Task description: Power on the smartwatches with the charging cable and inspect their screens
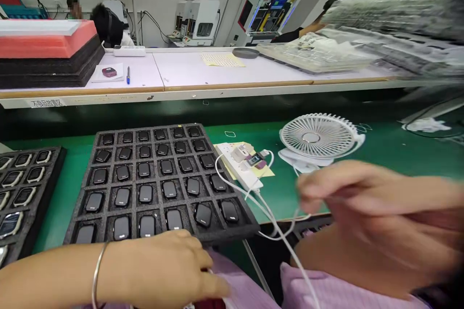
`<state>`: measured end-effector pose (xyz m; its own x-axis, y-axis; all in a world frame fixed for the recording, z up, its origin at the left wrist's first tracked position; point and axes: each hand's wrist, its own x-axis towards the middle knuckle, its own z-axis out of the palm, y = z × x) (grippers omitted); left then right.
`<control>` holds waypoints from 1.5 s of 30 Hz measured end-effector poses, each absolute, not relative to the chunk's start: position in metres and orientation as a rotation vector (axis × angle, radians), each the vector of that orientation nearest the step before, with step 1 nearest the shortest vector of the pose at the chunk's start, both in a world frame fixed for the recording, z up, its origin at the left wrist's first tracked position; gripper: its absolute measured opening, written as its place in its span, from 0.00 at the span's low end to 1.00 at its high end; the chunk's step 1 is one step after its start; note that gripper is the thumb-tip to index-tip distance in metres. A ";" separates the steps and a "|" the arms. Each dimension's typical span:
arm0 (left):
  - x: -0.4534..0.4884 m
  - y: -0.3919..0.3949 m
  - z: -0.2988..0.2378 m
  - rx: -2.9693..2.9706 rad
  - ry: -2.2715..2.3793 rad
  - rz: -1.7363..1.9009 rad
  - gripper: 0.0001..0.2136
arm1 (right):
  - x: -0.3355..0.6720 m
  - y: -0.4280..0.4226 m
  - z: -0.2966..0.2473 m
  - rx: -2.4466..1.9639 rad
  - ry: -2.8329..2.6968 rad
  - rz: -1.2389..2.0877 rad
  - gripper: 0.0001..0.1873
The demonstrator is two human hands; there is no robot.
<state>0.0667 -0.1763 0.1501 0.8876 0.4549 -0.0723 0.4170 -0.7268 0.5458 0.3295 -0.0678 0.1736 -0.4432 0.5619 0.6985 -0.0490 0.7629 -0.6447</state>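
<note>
My left hand, with a silver bangle on its wrist, is at the near edge of a black foam tray. Its fingers are curled; a small dark red thing shows below them, too hidden to name. Several dark square watch bodies sit in the tray's compartments. My right hand is raised at the right, smeared by motion, with its fingers bent; what it holds, if anything, is unclear. A white cable runs between the two hands.
A white power strip with plugs and a small lit watch lies right of the tray. Behind my right hand stands a white fan. Another foam tray holds watch cases at left. A raised shelf crosses behind; people sit beyond.
</note>
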 end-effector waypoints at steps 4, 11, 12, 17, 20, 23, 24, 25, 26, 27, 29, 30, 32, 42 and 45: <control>0.063 -0.210 0.093 1.970 0.862 0.243 0.16 | 0.337 -0.081 0.140 -0.567 -2.508 0.945 0.07; 0.036 -0.278 -0.037 0.508 0.984 0.837 0.36 | 0.334 -0.065 0.058 -0.943 -2.380 0.682 0.09; 0.035 -0.281 -0.047 0.414 0.938 0.899 0.37 | 0.329 -0.059 0.057 -0.908 -2.405 0.617 0.09; 0.045 -0.280 -0.050 0.137 0.782 1.107 0.37 | 0.295 -0.048 0.076 -0.558 -2.669 0.553 0.06; 0.051 -0.278 -0.037 0.047 0.733 1.211 0.37 | 0.290 -0.057 0.084 -0.335 -2.737 0.487 0.09; 0.046 -0.275 -0.023 -0.031 0.808 1.291 0.36 | 0.308 -0.069 0.083 -0.370 -2.777 0.332 0.15; 0.042 -0.273 -0.017 -0.049 0.855 1.322 0.34 | 0.319 -0.073 0.081 -0.447 -2.798 0.285 0.16; 0.036 -0.271 -0.011 -0.058 0.906 1.353 0.32 | 0.332 -0.077 0.080 -0.549 -2.826 0.253 0.17; 0.029 -0.268 -0.004 -0.058 0.958 1.379 0.29 | 0.346 -0.080 0.078 -0.695 -2.852 0.231 0.17; 0.021 -0.264 0.003 -0.052 1.010 1.399 0.27 | 0.359 -0.083 0.076 -0.855 -2.860 0.209 0.18; 0.007 -0.257 0.017 -0.051 1.135 1.440 0.22 | 0.379 -0.086 0.075 -1.024 -2.860 0.306 0.20; 0.001 -0.253 0.023 -0.060 1.206 1.476 0.20 | 0.382 -0.084 0.076 -1.053 -2.819 0.382 0.20; -0.005 -0.245 0.031 -0.105 1.353 1.592 0.17 | 0.369 -0.070 0.080 -1.050 -2.645 0.512 0.19; 0.003 -0.196 0.000 0.211 1.951 1.685 0.45 | 0.193 0.110 0.082 -1.329 -2.101 1.132 0.42; -0.028 -0.189 -0.001 0.258 1.899 1.724 0.44 | 0.195 0.112 0.075 -1.280 -2.242 1.333 0.40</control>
<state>-0.0280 -0.1885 -0.0013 -0.8269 0.4933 -0.2698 -0.2211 0.1559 0.9627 0.1954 0.1116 0.0746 -0.5897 0.7776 -0.2182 0.5631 0.2022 -0.8013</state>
